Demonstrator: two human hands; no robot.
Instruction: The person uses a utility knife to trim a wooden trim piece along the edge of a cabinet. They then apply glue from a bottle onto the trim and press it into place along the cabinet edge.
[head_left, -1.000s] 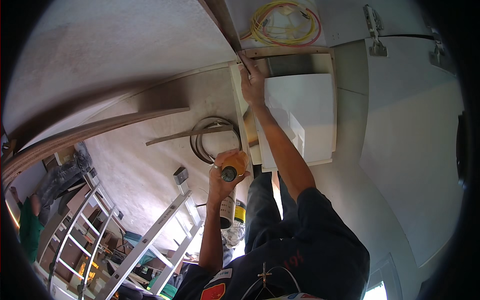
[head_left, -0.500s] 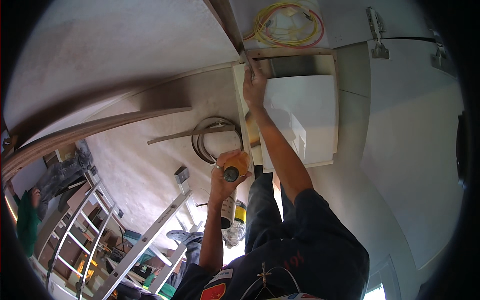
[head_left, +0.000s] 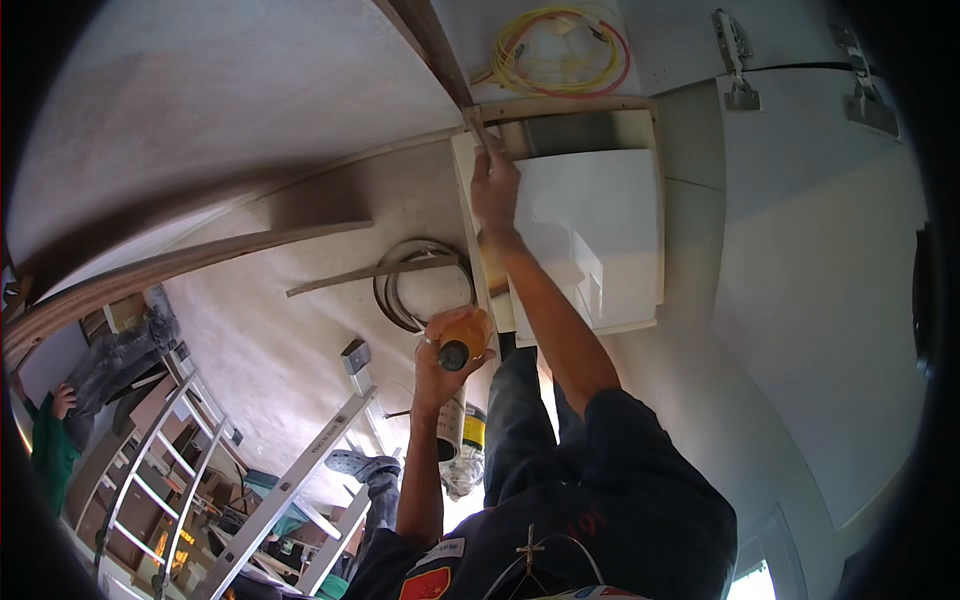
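Note:
My left hand (head_left: 432,365) is wrapped round an amber-orange bottle (head_left: 466,328), its dark round cap turned toward me. Farther off, my right hand (head_left: 496,192) is closed at the left edge of a pale cabinet box (head_left: 657,225). Its fingers are round a thin wooden strip (head_left: 480,133) that runs along that edge; the fingertips are partly hidden. A glossy white panel (head_left: 590,215) covers most of the box beside my right forearm.
Coiled edging strip (head_left: 382,285) and a wooden slat (head_left: 330,277) lie left of the box. Yellow and red cable (head_left: 503,60) is at the top. An aluminium ladder (head_left: 290,480) stands lower left, near a person's green sleeve (head_left: 52,450). White hinged doors (head_left: 800,260) fill the right.
The whole view has shifted slightly, moving the box and both hands a little left. My right hand has slid slightly nearer along the edge. The bottle stays in my left hand.

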